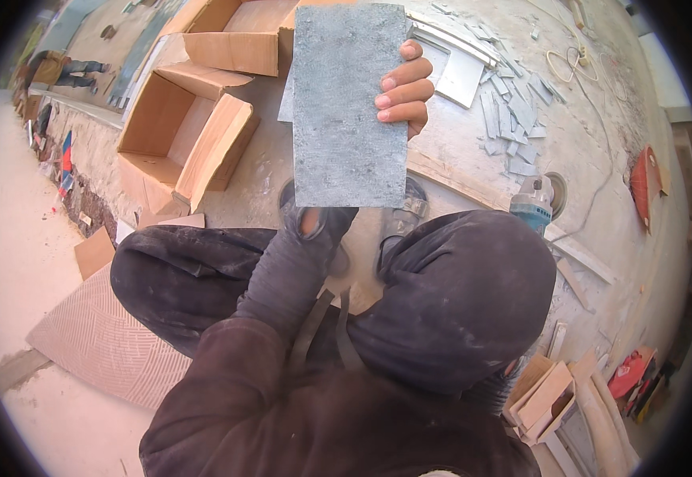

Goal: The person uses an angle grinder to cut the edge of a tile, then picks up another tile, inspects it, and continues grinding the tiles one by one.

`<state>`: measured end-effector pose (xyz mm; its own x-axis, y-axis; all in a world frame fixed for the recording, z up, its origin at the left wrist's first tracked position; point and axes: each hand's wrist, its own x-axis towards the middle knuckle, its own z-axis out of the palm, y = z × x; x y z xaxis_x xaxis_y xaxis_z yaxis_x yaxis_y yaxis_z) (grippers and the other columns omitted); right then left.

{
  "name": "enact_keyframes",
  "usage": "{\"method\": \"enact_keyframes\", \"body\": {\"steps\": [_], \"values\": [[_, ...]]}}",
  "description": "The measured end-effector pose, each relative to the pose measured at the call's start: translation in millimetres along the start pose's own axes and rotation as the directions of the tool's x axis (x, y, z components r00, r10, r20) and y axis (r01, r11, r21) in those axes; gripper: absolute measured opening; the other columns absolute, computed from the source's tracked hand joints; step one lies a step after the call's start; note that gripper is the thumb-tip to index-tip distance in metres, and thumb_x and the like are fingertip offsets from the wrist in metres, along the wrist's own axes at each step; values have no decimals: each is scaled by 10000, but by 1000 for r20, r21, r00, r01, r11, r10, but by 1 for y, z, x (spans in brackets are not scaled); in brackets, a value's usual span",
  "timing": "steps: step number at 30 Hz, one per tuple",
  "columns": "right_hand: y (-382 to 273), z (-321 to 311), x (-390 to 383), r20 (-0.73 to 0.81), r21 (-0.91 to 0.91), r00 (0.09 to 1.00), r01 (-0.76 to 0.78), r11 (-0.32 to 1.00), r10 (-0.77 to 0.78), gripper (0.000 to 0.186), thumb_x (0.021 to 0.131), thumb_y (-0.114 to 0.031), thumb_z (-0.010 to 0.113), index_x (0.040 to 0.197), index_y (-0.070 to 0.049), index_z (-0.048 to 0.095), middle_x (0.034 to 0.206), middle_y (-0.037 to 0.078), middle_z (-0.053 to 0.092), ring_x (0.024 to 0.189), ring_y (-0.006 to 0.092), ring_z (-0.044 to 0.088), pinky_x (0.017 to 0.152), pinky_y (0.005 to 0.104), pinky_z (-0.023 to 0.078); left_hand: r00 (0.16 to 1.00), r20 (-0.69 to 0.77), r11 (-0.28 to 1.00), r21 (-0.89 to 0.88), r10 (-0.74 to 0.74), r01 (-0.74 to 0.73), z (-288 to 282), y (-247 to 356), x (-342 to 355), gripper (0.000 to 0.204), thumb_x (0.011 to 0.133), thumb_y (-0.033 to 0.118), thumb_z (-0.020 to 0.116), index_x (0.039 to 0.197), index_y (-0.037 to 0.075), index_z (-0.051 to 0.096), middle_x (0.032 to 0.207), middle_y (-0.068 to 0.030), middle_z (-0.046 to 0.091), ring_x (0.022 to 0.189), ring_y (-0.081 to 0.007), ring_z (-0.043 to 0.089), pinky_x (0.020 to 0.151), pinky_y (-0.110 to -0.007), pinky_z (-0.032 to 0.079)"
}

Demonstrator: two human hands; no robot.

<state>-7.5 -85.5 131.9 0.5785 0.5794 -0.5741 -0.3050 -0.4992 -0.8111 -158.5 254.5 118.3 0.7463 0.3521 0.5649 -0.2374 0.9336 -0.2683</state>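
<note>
— Dust is seen all over the pale concrete floor [473, 151], where narrow grey tile offcuts [513, 119] are scattered beside a flat light-grey tile piece [461, 75]. What else is laid out?

— Open brown cardboard boxes [195, 119] are set at the upper left, a ribbed beige tile slab [99, 338] lies at the lower left, and a blue-bodied angle grinder [533, 203] is rested on the floor just beside the right knee. Strips of wood [457, 183] are laid across the floor behind the slab being held.

— How are the hands posed?

— A rectangular grey stone tile [350, 103] is held upright in front of the squatting person, above the knees and off the floor. The right hand [406, 87] is wrapped round its right edge, bare fingers [398, 83] curled over the face, grasping it. The left hand [310, 222], covered by a dark worn glove, is raised to the bottom edge; its fingers are clenched on that lower edge, one bare patch shown through a hole in the glove.
</note>
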Motion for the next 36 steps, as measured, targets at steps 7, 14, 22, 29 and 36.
{"method": "enact_keyframes", "body": {"steps": [7,14,22,29,36], "values": [[-1,-4,3,8,-69,1000,17,997,-17,390,892,-236,690,1184,8,608,986,86,690,788,146,631,712,319,512,998,39,992,118,-58,53,8,-5,0,647,939,463,649,1275,-12,367,896,-51,424,801,-163,519,713,-255,509],[-1,-3,5,32,-89,999,28,996,-25,401,895,-253,690,1191,5,609,985,94,691,789,156,631,714,327,510,980,153,981,162,-130,105,2,-1,5,726,888,433,737,1314,-16,359,896,-43,432,806,-160,532,716,-250,523],[1,-7,8,44,-133,998,47,990,-42,414,899,-272,690,1199,2,611,983,104,693,790,167,631,717,337,508,972,122,962,214,-200,171,10,0,11,597,933,381,703,1268,9,377,842,-31,437,765,-152,561,662,-246,538],[3,-10,10,60,-175,997,65,982,-55,425,902,-288,690,1206,-2,612,981,113,694,791,176,631,719,346,506,945,175,932,287,-277,221,-2,12,9,756,868,369,785,1360,1,344,916,-39,473,855,-156,588,710,-233,560],[5,-12,13,65,-215,995,86,973,-74,437,905,-305,689,1213,-5,614,980,122,695,792,186,631,721,355,504,898,216,878,387,-383,282,-9,23,18,924,779,480,834,1388,-11,342,916,-48,495,857,-156,613,702,-223,562]]}}
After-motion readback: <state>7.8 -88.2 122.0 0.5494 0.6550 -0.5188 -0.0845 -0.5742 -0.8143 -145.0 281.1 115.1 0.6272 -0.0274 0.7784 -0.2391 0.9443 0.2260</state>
